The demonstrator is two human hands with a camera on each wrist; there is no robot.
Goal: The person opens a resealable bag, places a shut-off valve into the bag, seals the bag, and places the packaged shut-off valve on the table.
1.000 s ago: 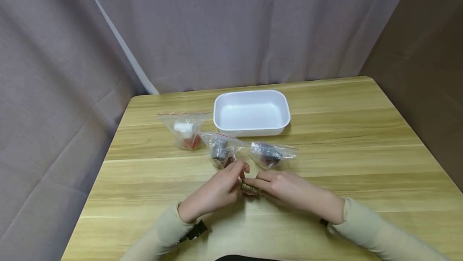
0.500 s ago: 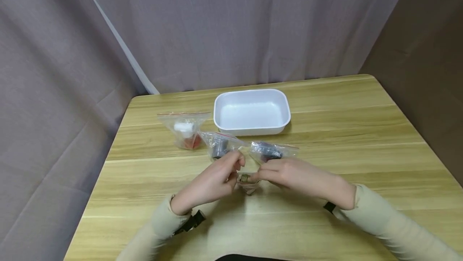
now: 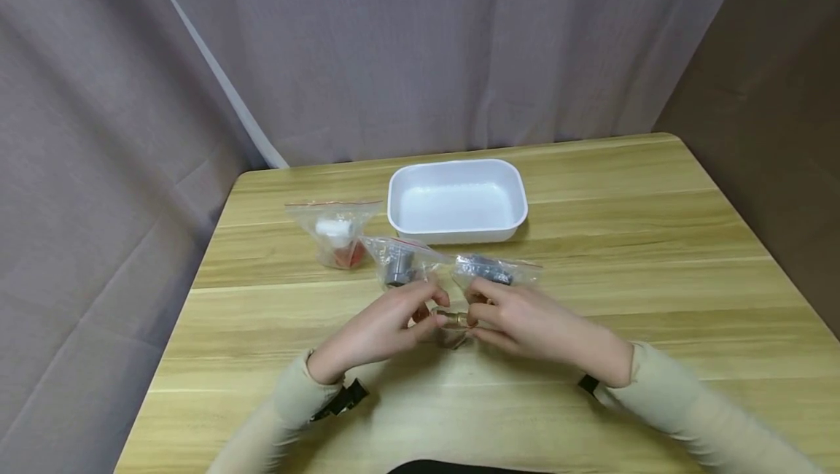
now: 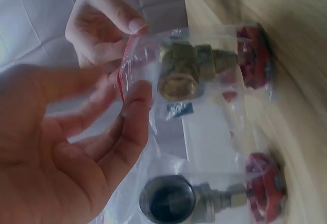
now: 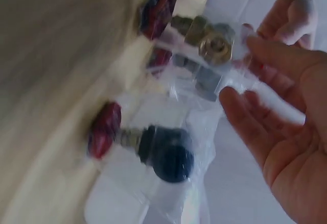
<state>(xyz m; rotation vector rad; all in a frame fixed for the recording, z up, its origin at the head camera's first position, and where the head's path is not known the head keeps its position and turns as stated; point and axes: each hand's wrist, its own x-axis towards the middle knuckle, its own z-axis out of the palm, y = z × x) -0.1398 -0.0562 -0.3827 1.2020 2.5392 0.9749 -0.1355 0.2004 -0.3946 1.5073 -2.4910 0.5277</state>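
Note:
A clear zip bag with a red seal strip stands between my hands near the middle of the table. Inside it is a brass valve with a red handwheel at the bottom. My left hand has its fingers at the bag's mouth, one digit on each side of the strip. On the other side of the mouth, my right hand pinches the bag's edge with thumb and finger. In the head view the fingers partly hide the bag, and the valve's brass body shows between them.
Behind the hands lie a bag with a grey valve and a bag with a dark valve. Farther left stands a bag with a white and red item. A white tray sits at the back, before a grey curtain.
Both hands have shifted slightly away from the body with the bag, whose brass valve now shows between the fingertips. The left fingers have moved to the bag's mouth. Other bags and tray stay put.

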